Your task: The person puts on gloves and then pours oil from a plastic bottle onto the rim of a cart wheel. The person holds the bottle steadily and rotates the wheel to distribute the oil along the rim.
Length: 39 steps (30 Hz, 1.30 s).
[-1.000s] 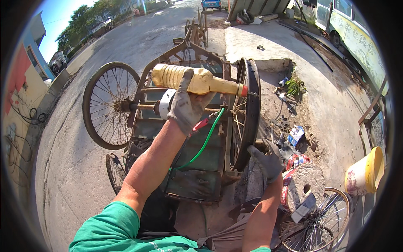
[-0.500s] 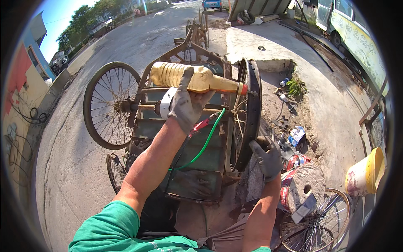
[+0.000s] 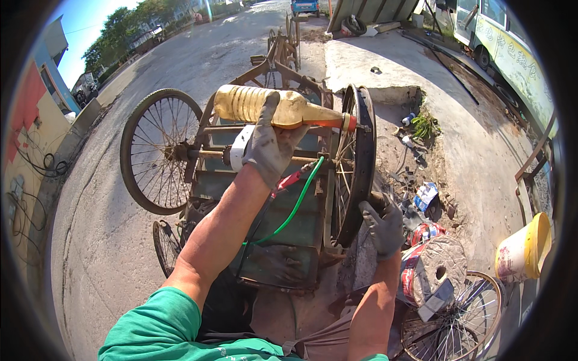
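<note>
My gloved left hand [image 3: 270, 137] is wrapped round a yellowish plastic bottle [image 3: 288, 108], held almost level above an upturned tricycle frame [image 3: 265, 231]. The bottle's orange tip [image 3: 348, 122] points right, at the upper part of the right wheel [image 3: 343, 171], touching it or very near it. That wheel has a dark tyre [image 3: 365, 157]. At the tyre's near lower edge, my gloved right hand [image 3: 383, 224] has its fingers curled against the rubber; part of them is hidden. A white round piece [image 3: 241, 147] sits on the axle beside my left wrist.
The left wheel [image 3: 159, 151] stands at the other end of the axle. A green hose [image 3: 291, 215] loops over the frame. On the right are a paper-wrapped roll [image 3: 442, 268], a loose spoked wheel [image 3: 475, 316], a yellow-white bucket [image 3: 522, 249] and scattered litter beside a broken concrete edge.
The bottle has shifted very slightly, its body a touch higher on the left. Both hands keep their places, and the wheel shows no clear turn.
</note>
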{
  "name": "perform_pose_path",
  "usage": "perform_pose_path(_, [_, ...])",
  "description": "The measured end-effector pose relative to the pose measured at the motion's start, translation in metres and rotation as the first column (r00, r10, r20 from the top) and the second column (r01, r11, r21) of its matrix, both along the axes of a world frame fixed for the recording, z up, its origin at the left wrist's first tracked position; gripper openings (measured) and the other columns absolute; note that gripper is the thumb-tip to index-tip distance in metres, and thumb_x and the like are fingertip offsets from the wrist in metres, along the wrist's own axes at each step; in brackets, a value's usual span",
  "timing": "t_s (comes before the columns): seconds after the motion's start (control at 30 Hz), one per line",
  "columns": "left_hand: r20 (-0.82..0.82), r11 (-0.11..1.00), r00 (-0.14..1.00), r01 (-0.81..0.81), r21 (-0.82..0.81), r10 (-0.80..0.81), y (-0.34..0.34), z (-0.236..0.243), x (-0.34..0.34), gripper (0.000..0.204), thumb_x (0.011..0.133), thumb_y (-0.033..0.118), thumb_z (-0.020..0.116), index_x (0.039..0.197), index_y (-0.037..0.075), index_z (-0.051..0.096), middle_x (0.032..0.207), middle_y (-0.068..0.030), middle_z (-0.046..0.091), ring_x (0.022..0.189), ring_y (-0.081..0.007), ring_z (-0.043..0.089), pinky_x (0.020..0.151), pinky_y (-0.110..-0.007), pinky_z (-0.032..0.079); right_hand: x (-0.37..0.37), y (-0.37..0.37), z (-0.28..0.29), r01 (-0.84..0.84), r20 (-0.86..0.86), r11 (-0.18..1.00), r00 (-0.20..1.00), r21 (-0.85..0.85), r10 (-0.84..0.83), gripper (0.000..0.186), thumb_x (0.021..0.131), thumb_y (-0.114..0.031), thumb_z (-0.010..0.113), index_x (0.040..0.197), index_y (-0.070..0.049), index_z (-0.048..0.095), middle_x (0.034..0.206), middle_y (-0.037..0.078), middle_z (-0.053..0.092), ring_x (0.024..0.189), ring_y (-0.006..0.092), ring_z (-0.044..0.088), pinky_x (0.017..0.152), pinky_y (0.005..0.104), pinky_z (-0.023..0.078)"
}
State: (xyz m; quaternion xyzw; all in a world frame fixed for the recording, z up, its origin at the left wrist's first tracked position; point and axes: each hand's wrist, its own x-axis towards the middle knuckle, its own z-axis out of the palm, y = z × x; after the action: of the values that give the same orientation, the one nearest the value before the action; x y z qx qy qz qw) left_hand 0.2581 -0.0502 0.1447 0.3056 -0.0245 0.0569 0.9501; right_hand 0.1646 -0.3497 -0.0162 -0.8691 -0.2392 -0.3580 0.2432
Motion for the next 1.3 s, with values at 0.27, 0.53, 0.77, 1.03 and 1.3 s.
perform_pose_path(0.27, [-0.006,0.999,1.000,0.012,-0.052,-0.012,0.002,-0.002,0.007,0.040,0.101,0.035,0.079,0.129,0.007,0.069,0.127,-0.0106,0.074,0.122,-0.0302,0.070,0.107,-0.049,0.062,-0.008,-0.004,0.020,-0.043,-0.491,0.804,0.773,0.593,0.403,0.038,0.095,-0.017,0.081,0.132,-0.007,0.077,0.122,0.011,0.077,0.108,0.0204,0.072,0.096,0.0354,0.055])
perform_pose_path(0.53, [-0.005,0.999,1.000,-0.025,-0.029,0.025,-0.004,0.004,0.004,0.042,0.102,0.039,0.077,0.129,0.008,0.067,0.125,-0.0102,0.073,0.122,-0.0287,0.069,0.107,-0.046,0.062,-0.011,0.008,0.044,0.101,-0.551,0.695,0.694,0.712,0.463,0.038,0.095,-0.017,0.082,0.130,-0.004,0.076,0.108,0.009,0.079,0.103,0.0199,0.074,0.092,0.0351,0.058])
perform_pose_path(0.77, [0.008,0.999,1.000,-0.010,-0.033,0.011,-0.004,0.006,0.017,0.044,0.099,0.040,0.082,0.128,0.012,0.065,0.123,-0.0076,0.072,0.119,-0.0256,0.070,0.104,-0.046,0.064,-0.012,0.024,0.057,0.051,-0.362,0.500,0.753,0.864,0.549,0.036,0.096,-0.003,0.075,0.131,0.005,0.072,0.115,0.008,0.078,0.102,0.0133,0.071,0.093,0.0291,0.055])
perform_pose_path(1.03, [0.000,0.997,0.999,-0.038,-0.063,0.038,-0.003,0.005,0.049,0.044,0.098,0.042,0.082,0.128,0.013,0.064,0.122,-0.0066,0.073,0.118,-0.0249,0.071,0.102,-0.045,0.064,-0.014,0.018,0.059,0.087,-0.487,0.646,0.734,0.759,0.473,0.037,0.095,-0.009,0.078,0.130,0.003,0.073,0.115,0.010,0.078,0.103,0.0157,0.072,0.095,0.0328,0.058])
perform_pose_path(1.3, [0.011,0.997,0.998,-0.065,-0.036,0.066,-0.007,0.013,0.068,0.044,0.107,0.041,0.071,0.133,0.008,0.061,0.130,-0.0115,0.069,0.125,-0.0307,0.068,0.111,-0.050,0.059,-0.014,0.016,0.056,0.071,-0.496,0.670,0.729,0.739,0.471,0.035,0.096,-0.010,0.078,0.128,0.003,0.074,0.113,0.008,0.078,0.103,0.0144,0.071,0.094,0.0320,0.056])
